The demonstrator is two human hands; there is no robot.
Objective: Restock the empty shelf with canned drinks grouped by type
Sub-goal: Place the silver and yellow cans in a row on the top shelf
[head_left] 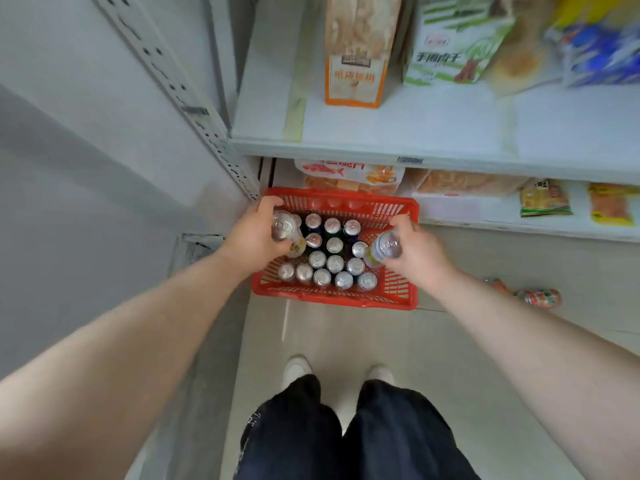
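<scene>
Above the basket's (334,299) left side your left grip (256,237) wraps one can (284,226); above its right side your right grip (417,249) wraps a second can (386,245).

a red plastic basket (332,299) with slotted walls stands on the floor. upright cans (335,263) with silver tops fill it in rows, close together; some sides look dark blue or green. we hold two more cans above them. the left can (284,226), with silver top and pale yellow side, is gripped by our left hand (254,237) over the basket's left part. the right can (388,245), pale too, leans in our right hand (420,252) over the right part. an orange can (540,297) lies on its side on the floor, right of the basket and apart from it.
</scene>
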